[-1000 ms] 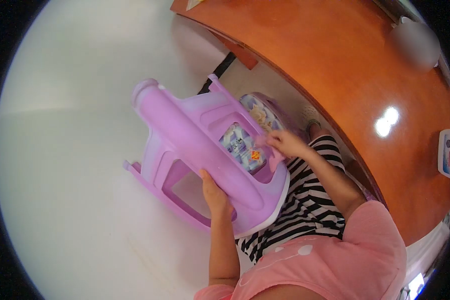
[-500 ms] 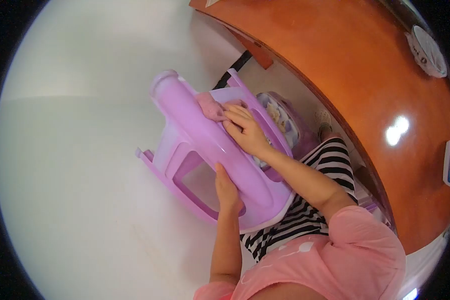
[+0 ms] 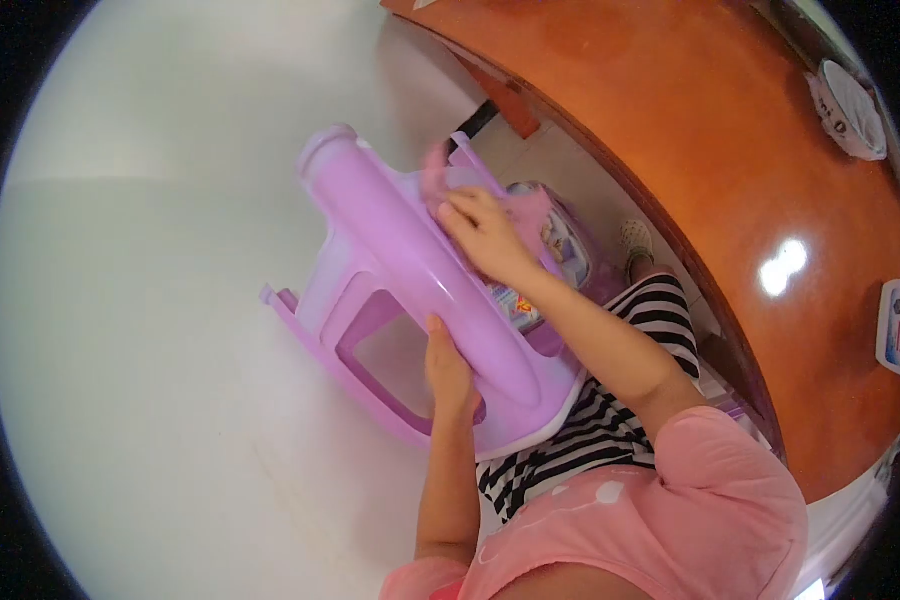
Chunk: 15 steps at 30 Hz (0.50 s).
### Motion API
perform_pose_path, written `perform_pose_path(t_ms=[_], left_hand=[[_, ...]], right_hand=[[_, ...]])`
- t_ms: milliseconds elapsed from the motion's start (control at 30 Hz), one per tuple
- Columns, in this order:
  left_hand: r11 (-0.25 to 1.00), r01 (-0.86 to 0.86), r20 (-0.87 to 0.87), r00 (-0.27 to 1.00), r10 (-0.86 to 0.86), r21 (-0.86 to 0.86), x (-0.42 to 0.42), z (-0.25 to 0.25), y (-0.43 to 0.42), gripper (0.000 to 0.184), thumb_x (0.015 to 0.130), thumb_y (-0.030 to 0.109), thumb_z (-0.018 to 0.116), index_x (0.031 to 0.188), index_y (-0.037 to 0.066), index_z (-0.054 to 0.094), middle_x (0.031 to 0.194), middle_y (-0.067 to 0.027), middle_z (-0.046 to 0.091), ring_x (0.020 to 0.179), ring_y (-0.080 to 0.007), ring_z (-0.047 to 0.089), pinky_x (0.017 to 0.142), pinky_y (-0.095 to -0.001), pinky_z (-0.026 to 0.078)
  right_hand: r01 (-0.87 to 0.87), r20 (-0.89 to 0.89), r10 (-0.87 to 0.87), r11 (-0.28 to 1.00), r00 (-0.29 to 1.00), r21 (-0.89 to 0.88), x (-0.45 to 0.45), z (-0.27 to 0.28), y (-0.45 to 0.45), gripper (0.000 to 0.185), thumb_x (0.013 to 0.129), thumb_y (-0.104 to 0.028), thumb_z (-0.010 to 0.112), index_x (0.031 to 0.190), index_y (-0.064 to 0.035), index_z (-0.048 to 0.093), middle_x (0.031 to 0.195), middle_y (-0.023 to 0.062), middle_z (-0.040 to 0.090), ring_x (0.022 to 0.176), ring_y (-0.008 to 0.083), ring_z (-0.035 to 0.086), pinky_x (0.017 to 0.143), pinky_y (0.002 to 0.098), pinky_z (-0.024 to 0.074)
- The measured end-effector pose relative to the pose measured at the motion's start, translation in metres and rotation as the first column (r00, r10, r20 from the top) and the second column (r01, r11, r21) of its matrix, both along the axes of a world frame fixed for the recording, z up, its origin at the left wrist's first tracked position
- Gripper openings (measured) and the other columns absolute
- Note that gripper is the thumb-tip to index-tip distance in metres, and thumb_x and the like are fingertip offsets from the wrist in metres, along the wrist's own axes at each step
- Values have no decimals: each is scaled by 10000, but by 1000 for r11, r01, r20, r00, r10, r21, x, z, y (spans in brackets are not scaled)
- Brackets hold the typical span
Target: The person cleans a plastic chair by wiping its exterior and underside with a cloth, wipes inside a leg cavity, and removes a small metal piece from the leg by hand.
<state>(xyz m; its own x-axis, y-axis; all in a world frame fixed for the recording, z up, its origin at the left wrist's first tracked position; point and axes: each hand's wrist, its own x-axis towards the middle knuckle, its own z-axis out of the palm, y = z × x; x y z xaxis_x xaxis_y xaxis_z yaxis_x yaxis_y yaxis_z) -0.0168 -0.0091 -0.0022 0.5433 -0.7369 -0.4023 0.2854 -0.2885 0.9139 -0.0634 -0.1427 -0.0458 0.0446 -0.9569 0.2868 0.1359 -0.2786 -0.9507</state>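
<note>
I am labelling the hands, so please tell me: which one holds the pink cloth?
The right hand holds the pink cloth; the left hand grips the purple plastic frame instead.

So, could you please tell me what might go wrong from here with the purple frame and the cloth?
Only the left hand seems to grip the frame, so it may twist or tip if the right hand presses hard. The cloth spreads loosely out past the right hand, so it might snag on the frame's edges or slip free.
</note>
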Motion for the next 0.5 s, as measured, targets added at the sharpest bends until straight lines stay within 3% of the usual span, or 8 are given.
perform_pose_path(t_ms=[67,133,200,267,300,367,467,500], left_hand=[[998,-18,55,998,15,54,5,-2,-3,545,952,428,302,1230,-29,407,1177,-116,496,1065,-194,481,928,-322,385],[999,-37,17,999,36,37,4,4,-9,547,950,432,306,1228,-28,409,1173,-116,499,1058,-195,485,923,-321,388],[998,-56,-27,998,56,18,1,10,-9,550,948,437,311,1227,-26,412,1168,-116,502,1051,-195,490,918,-320,390],[998,-54,-24,998,54,35,4,11,-9,554,944,450,318,1212,-22,431,1155,-111,513,1042,-193,497,911,-313,394],[998,-63,-35,997,64,29,5,8,-7,554,944,450,318,1212,-22,431,1155,-111,513,1042,-193,497,911,-313,394],[999,47,15,999,-47,19,8,5,-4,631,918,525,308,1274,10,385,1226,-111,474,1113,-225,462,947,-330,362],[999,-14,21,1000,14,34,6,7,-5,637,913,537,310,1268,14,394,1213,-96,483,1097,-212,474,933,-325,374],[999,-25,15,1000,25,29,4,9,-5,637,913,537,310,1268,14,394,1213,-96,483,1097,-212,474,933,-325,374]], right_hand=[[71,-78,-80,991,994,-113,2,-3,9,187,862,-145,539,953,15,575,947,97,545,952,237,513,850,303,389],[-262,40,266,961,963,-83,-28,-5,41,218,851,-138,550,1020,-1,561,994,108,536,1016,256,483,874,313,378],[-432,-65,433,901,899,25,-65,-22,71,206,839,-130,569,1000,-1,579,982,121,543,986,262,505,876,329,383],[-477,-116,481,877,869,61,-98,-22,98,168,810,-107,603,923,17,594,957,133,546,897,257,533,810,319,416],[-485,-129,488,873,863,60,-109,-16,104,168,810,-107,603,923,17,594,957,133,546,897,257,533,810,319,416],[-234,-288,184,960,940,-152,-123,3,112,141,766,-81,621,875,9,613,896,119,566,797,249,556,679,320,446],[-247,-284,221,967,933,-59,-125,25,116,152,737,-73,646,865,4,620,835,116,581,788,252,559,672,313,446],[-291,-292,252,951,923,-101,-122,34,115,164,734,-85,653,869,2,621,814,118,597,808,266,561,733,345,432]])
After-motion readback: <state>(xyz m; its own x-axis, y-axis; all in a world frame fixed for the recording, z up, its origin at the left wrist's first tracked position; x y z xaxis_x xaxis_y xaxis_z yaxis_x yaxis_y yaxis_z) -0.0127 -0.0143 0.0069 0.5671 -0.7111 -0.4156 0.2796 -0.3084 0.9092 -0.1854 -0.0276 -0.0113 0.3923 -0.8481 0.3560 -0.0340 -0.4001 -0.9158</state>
